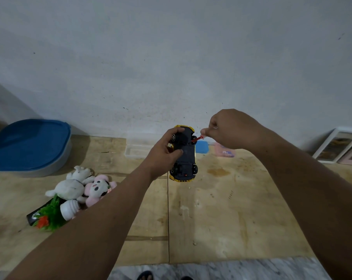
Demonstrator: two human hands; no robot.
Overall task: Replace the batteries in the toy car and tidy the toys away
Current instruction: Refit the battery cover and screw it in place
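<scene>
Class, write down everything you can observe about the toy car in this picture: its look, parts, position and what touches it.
The toy car is held in the air above the wooden floor, turned underside toward the camera. Its chassis looks like dark plastic; shiny yellow-gold bodywork shows at both ends. Four black wheels with pale hubs are visible. A small red spot sits near the lower end. The left hand grips its side, thumb and fingers on the chassis. The right hand holds a thin red-tipped tool against the upper right part, near a wheel.
</scene>
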